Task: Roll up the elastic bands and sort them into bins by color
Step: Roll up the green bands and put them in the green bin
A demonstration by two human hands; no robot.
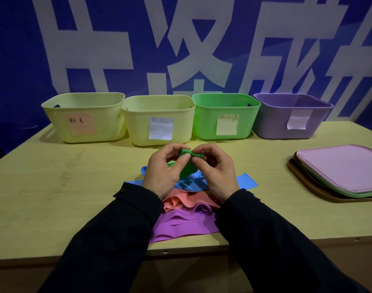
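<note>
Green band (186, 163) was pinched at its end by both the left hand (162, 174) and right hand (215, 172) (fingers curled); slack rubber might spring loose and unroll.

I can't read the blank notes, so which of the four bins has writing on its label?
The leftmost pale yellow bin: its pink note carries handwritten characters; the other three notes look blank.

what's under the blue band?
The blue band overlaps the far edge of the orange band, which lies on the purple band. Both hands cover its middle, so anything there is hidden.
</note>
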